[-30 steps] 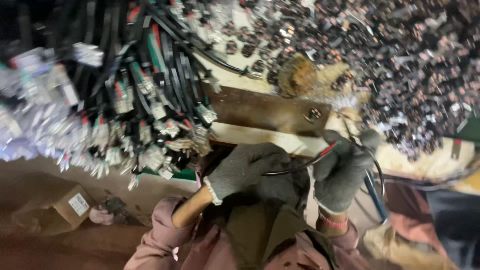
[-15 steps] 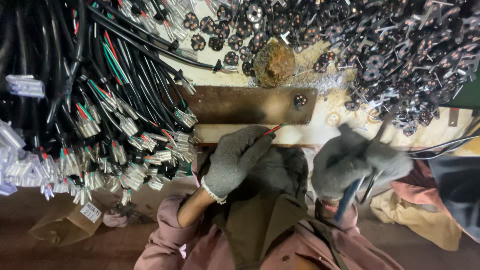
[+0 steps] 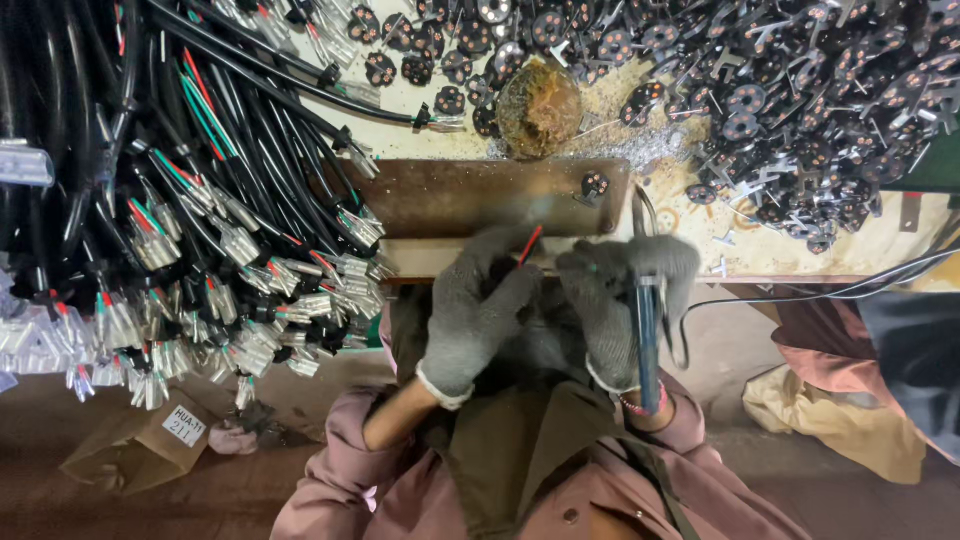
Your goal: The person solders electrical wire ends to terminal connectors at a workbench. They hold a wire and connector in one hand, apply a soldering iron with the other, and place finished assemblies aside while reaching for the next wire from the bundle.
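Cluttered and pale, the tabletop point(image 3: 900, 250) carries the work from edge to edge: at the left a thick bundle of black cables point(image 3: 150, 180) spills over it, its red, green and white cores ending in clear-sleeved metal terminals point(image 3: 250, 300) that hang off the near edge, with a small cardboard box point(image 3: 130, 450) on the floor below. Near the middle lies a brown metal plate point(image 3: 470, 195), one small black disc point(image 3: 594, 185) resting on its right end, and just behind it sits a round rusty-brown lump point(image 3: 539, 105) with grey filings scattered beside it. The left hand point(image 3: 478, 310), in a grey knit glove, has its grip closed narrow on a thin red-sleeved wire point(image 3: 530, 243), whose tip points up toward the plate's near edge. The right hand point(image 3: 625, 300), gloved alike, is wrapped around a blue-handled tool point(image 3: 648, 340) held upright just beside the wire; its working tip is blurred and cannot be made out. To the right a heap of black discs point(image 3: 800, 100) with metal pins covers the surface. As a judgement, the step in hand is bringing wire end and tool together at the plate; the next move calls for a steady wire tip and exact placing of the tool, since both are close but apparently not yet touching.
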A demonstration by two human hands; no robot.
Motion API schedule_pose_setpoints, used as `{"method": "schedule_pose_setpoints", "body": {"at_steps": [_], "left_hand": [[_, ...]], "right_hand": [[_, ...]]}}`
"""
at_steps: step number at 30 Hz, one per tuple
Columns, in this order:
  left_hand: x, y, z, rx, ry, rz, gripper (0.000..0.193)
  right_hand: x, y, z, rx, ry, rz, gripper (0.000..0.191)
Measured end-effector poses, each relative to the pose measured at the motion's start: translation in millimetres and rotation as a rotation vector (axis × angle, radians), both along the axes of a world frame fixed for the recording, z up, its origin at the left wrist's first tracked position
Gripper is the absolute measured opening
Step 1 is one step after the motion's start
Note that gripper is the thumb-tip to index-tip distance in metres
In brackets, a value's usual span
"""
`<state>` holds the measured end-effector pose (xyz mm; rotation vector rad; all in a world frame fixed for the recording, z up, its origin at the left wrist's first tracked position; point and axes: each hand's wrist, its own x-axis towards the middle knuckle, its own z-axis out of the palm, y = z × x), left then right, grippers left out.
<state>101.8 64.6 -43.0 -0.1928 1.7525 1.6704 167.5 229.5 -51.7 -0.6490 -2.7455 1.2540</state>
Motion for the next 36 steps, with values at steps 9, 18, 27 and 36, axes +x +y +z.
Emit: {"method": "schedule_pose_setpoints", "body": {"at_steps": [9, 18, 27, 36], "left_hand": [[-4.7, -5.4, 0.6, 0.009, 0.459, -0.099, 0.018], [-1.6, -8.3, -5.8, -0.022, 0.357, -0.256, 0.014], [6.6, 8.0, -10.0, 0.005, 0.147, -0.075, 0.011], [-69.2, 17.0, -8.6, -0.372, 0.693, -0.069, 0.020]], "right_hand": [[-10.1, -0.6, 4.5, -0.376, 0.040, 0.001, 0.025], [-5.7, 34.5, -0.7, -0.035, -0.016, 0.226, 0.026], [9.1, 17.5, -12.6, -0.642, 0.159, -0.262, 0.028], [-50.6, 16.6, 5.8, 0.135, 0.070, 0.079, 0.018]]}}
